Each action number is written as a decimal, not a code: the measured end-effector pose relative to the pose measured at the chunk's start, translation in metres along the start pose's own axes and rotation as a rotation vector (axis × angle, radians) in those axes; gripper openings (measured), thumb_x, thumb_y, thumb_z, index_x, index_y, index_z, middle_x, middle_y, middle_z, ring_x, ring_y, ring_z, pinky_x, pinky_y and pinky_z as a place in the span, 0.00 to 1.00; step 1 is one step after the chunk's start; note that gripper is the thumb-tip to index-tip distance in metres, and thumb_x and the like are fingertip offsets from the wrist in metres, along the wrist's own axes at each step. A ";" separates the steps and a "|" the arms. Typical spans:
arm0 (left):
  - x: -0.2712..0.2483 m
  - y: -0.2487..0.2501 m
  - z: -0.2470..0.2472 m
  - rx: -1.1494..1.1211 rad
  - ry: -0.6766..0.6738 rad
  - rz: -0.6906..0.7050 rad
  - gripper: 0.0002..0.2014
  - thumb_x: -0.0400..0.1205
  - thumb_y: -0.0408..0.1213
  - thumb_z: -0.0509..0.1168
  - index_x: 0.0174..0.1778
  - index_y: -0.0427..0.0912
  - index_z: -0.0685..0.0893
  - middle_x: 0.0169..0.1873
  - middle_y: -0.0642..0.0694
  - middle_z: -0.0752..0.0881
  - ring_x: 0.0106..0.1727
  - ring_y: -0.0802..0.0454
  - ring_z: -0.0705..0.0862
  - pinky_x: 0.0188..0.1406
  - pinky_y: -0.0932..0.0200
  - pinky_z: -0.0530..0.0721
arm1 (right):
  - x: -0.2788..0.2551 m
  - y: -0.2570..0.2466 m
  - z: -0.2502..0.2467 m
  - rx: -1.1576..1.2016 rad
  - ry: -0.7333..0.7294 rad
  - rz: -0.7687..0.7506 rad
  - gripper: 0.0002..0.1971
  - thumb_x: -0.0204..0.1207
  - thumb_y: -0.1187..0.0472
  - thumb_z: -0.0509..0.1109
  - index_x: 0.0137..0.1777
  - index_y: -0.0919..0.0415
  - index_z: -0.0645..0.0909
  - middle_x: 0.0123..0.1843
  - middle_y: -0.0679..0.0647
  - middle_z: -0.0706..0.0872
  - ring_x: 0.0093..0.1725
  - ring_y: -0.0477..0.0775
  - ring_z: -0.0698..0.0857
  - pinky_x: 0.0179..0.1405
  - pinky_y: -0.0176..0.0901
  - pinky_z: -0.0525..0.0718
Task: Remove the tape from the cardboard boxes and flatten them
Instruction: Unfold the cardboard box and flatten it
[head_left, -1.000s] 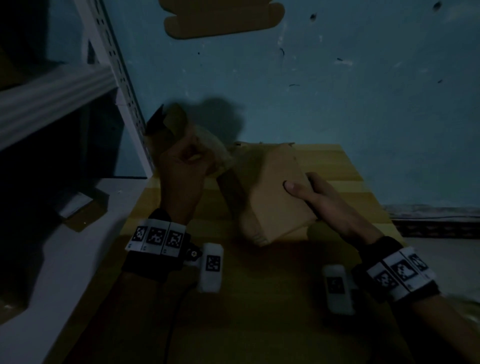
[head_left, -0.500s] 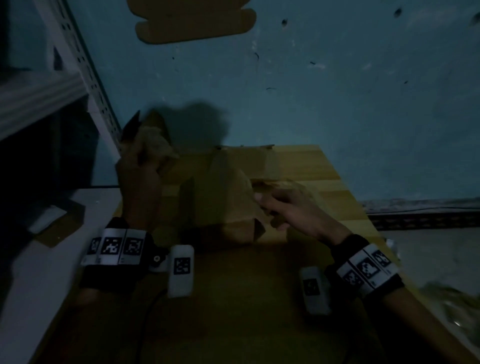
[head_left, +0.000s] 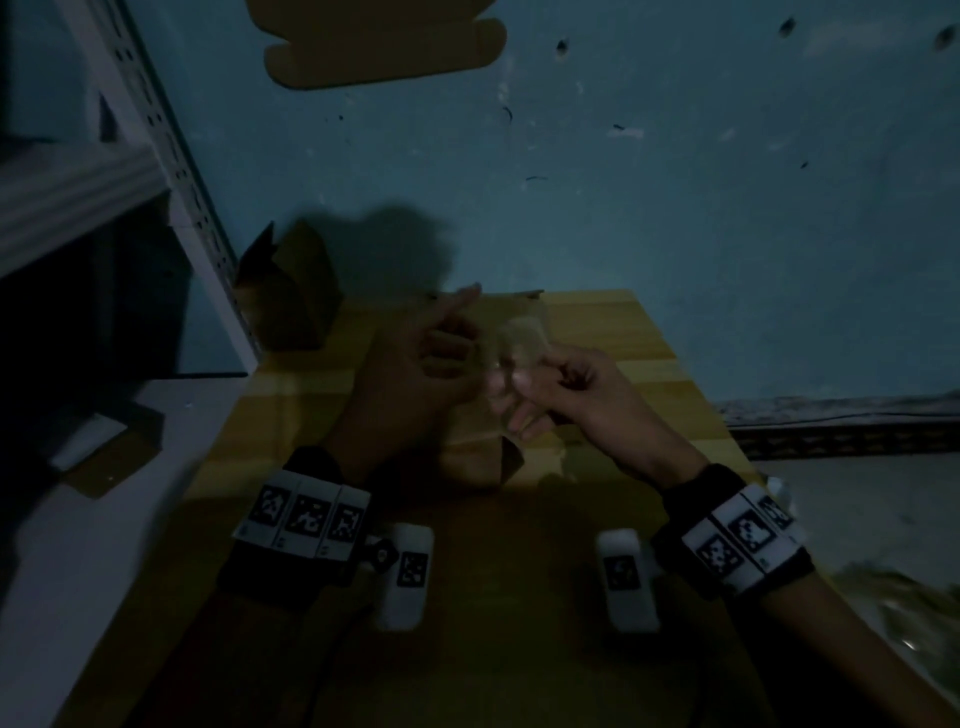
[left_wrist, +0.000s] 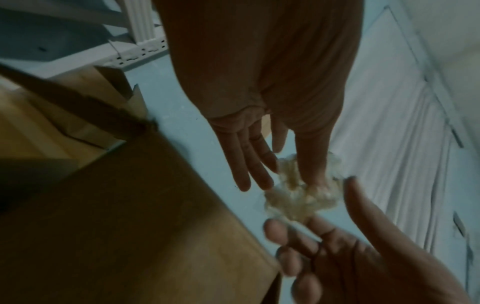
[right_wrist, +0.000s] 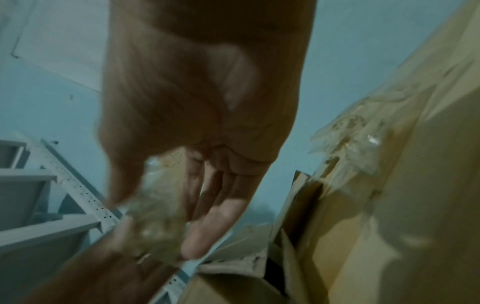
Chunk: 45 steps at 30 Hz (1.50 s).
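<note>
Dim room. Wooden table (head_left: 597, 332) against blue wall (head_left: 675, 208); metal shelving (head_left: 171, 156) left of the table. Cardboard box (head_left: 472, 462) on the table beneath both hands. Head view: second opened box (head_left: 291, 296) at the table's far left corner. Left wrist view alone shows crumpled tape wad (left_wrist: 298, 197) clearly, between the hands: left hand (head_left: 410, 384) fingers straight, thumb on it; right hand (head_left: 576, 389) pinching it.

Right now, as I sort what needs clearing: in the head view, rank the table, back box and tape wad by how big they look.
1. table
2. back box
3. tape wad, clearly smallest even though it is nearer the camera than the box.
</note>
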<state>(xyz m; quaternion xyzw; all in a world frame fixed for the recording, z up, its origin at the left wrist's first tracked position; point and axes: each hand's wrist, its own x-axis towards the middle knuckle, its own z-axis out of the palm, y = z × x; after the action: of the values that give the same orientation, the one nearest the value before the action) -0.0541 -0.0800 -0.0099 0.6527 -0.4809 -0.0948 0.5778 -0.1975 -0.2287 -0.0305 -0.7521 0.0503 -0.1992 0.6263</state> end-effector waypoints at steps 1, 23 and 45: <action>0.000 -0.003 0.001 0.047 -0.018 -0.002 0.38 0.69 0.29 0.81 0.74 0.53 0.77 0.58 0.49 0.86 0.55 0.56 0.87 0.51 0.61 0.89 | 0.000 0.000 0.001 0.018 0.017 -0.024 0.07 0.79 0.54 0.76 0.51 0.57 0.89 0.44 0.54 0.94 0.39 0.52 0.90 0.42 0.45 0.91; -0.001 -0.002 -0.023 -0.060 0.153 -0.136 0.22 0.78 0.30 0.73 0.67 0.42 0.78 0.52 0.51 0.88 0.52 0.63 0.88 0.56 0.60 0.88 | -0.008 0.024 -0.074 -0.970 0.649 0.143 0.17 0.68 0.78 0.75 0.46 0.53 0.91 0.48 0.55 0.94 0.47 0.57 0.92 0.47 0.43 0.85; -0.004 -0.009 -0.023 -0.141 0.203 -0.239 0.17 0.82 0.32 0.70 0.66 0.42 0.77 0.50 0.43 0.89 0.52 0.49 0.91 0.49 0.53 0.91 | -0.009 0.031 -0.066 -0.882 0.613 0.351 0.20 0.64 0.67 0.86 0.56 0.63 0.86 0.45 0.64 0.90 0.40 0.60 0.86 0.27 0.39 0.73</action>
<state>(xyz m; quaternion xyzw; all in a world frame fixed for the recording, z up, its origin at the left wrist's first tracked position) -0.0355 -0.0627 -0.0119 0.6692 -0.3309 -0.1299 0.6525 -0.2238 -0.2929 -0.0535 -0.8308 0.4324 -0.2615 0.2334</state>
